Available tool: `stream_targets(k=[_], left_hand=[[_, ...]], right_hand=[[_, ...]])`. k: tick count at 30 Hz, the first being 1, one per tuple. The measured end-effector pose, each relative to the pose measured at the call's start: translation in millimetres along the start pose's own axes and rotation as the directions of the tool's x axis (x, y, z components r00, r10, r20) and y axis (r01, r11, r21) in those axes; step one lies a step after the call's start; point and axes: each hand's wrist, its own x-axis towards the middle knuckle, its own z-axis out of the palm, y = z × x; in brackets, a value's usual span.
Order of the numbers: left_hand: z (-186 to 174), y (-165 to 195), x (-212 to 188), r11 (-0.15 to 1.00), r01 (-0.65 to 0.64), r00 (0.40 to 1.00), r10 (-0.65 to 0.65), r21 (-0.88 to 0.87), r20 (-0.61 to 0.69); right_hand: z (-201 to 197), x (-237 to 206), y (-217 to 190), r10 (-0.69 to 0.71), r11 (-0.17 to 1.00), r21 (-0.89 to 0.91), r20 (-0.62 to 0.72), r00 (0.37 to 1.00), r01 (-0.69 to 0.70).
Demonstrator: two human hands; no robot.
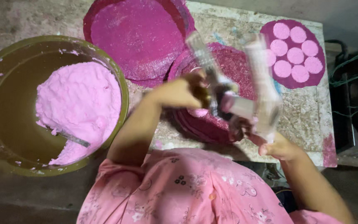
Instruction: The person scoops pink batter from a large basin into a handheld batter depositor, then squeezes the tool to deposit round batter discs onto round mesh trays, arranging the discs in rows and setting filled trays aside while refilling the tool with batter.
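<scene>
My left hand (178, 93) and my right hand (275, 146) both grip a shiny metal press tool (245, 105), held above a stack of round magenta mats (237, 62). The tool is blurred by motion; two long metal arms stick up from it. My left hand holds it near its middle, my right hand holds it from below on the right side. A bit of pink dough (198, 112) shows just under the tool. At the left, a large olive bowl (5, 108) holds a big mass of pink dough (81, 103), with a metal spoon (73, 139) stuck in it.
A magenta mat (270, 31) at the back right carries several flat round pink discs (295, 54). More big magenta mats (139, 37) lie at the back centre. All rest on a worn, speckled slab (303, 112). Dark cords (349, 74) run along the right side.
</scene>
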Motion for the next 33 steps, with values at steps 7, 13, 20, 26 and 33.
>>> stream_targets(k=[7, 13, 20, 26, 33], left_hand=[[-34.3, -108.3, 55.2, 0.971, 0.215, 0.736, -0.23, -0.102, -0.637], [19.3, -153.7, 39.2, 0.96, 0.049, 0.667, -0.236, -0.274, -0.707], [80.3, -147.4, -23.8, 0.839, 0.164, 0.452, 0.404, 0.519, -0.795], [78.1, -133.2, -16.3, 0.719, 0.244, 0.634, 0.389, 0.651, -0.668], [92.8, -144.6, -19.7, 0.663, 0.177, 0.659, 0.469, 0.728, -0.588]], right_hand=[[25.7, -39.3, 18.2, -0.237, 0.968, 0.004, -0.323, 0.916, 0.252], [34.9, -42.2, 19.5, -0.262, 0.951, 0.048, -0.401, 0.878, 0.306], [35.5, -43.5, 35.0, -0.176, 0.965, 0.096, -0.46, 0.87, 0.246], [37.5, -24.1, 27.0, -0.142, 0.97, 0.12, -0.422, 0.895, 0.21], [38.7, -19.0, 26.1, -0.119, 0.983, 0.087, -0.386, 0.915, 0.164]])
